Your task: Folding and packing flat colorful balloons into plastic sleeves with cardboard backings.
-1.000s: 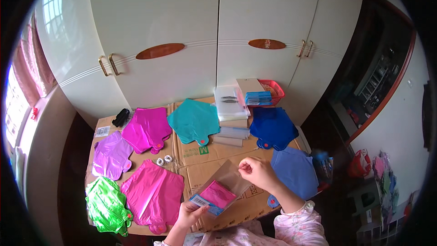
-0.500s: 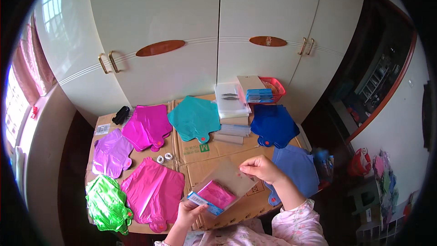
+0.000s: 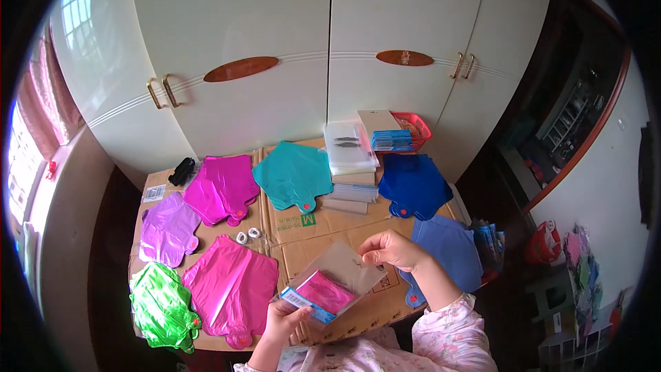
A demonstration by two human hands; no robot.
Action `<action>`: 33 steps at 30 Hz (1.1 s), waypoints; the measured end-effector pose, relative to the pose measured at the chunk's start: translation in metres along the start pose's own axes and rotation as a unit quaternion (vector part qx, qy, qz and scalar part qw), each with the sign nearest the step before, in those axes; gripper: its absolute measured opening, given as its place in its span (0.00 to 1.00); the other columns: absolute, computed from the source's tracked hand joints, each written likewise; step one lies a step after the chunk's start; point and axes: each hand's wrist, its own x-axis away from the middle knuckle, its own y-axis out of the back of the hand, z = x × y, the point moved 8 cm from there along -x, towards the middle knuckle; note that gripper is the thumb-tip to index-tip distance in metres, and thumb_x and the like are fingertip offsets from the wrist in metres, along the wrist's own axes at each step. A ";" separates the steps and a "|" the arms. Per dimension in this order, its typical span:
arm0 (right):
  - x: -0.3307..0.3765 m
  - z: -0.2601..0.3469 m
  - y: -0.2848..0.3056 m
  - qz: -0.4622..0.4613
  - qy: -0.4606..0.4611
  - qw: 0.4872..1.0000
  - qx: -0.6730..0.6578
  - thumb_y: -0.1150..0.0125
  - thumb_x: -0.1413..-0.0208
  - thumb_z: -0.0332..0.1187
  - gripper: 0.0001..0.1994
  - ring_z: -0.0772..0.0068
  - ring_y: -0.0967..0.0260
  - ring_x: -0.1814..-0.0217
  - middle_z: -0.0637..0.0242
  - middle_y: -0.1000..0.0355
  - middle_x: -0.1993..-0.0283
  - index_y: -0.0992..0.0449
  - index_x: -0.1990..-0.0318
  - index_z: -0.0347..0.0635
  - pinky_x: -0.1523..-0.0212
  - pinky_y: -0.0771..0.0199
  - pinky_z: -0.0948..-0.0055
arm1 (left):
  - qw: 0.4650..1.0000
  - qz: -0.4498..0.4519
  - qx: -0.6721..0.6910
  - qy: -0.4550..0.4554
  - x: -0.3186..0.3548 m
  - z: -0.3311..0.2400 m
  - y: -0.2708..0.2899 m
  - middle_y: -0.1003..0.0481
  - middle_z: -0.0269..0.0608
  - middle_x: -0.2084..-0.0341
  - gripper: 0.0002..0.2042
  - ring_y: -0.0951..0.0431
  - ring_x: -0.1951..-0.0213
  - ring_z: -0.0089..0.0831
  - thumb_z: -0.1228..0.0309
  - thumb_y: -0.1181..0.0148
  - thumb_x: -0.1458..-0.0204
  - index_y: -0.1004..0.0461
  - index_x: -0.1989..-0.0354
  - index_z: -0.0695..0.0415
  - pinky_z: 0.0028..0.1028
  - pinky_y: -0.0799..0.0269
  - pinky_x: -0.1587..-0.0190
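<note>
My left hand [image 3: 286, 320] grips the lower left corner of a clear plastic bag [image 3: 365, 275], thumb on top. Inside the bag lie a folded shiny pink foil piece [image 3: 328, 294] and a blue-and-white label card [image 3: 308, 305] along the near edge. At the bag's far edge my right hand [image 3: 394, 251] is closed in a pinch; what lies between its fingertips is too small to make out. Flat foil sheets surround the hands: a pink one [image 3: 231, 289] to the left and a pale blue one [image 3: 451, 255] under my right forearm.
Cardboard [image 3: 296, 244] covers the table. Along it lie green [image 3: 162, 306], lilac [image 3: 165, 231], magenta [image 3: 220, 189], teal [image 3: 292, 176] and dark blue [image 3: 415, 186] foil sheets. Behind are clear bags [image 3: 351, 155], cards [image 3: 351, 194] and a red basket [image 3: 425, 139]. Two white rings [image 3: 242, 238] sit mid-table.
My right hand has shifted slightly left and up along the bag's far edge, its fingers more curled. The left hand keeps its hold on the bag.
</note>
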 end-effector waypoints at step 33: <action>-0.077 -0.027 0.010 -0.103 0.076 0.911 0.391 0.36 0.52 0.29 0.16 0.58 0.25 0.61 0.57 0.23 0.61 0.24 0.53 0.39 0.57 0.27 0.66 | 0.639 0.060 -0.689 -0.337 -0.004 -0.037 -0.054 0.29 0.38 0.51 0.18 0.31 0.46 0.38 0.70 0.43 0.56 0.26 0.54 0.55 0.40 0.35 0.45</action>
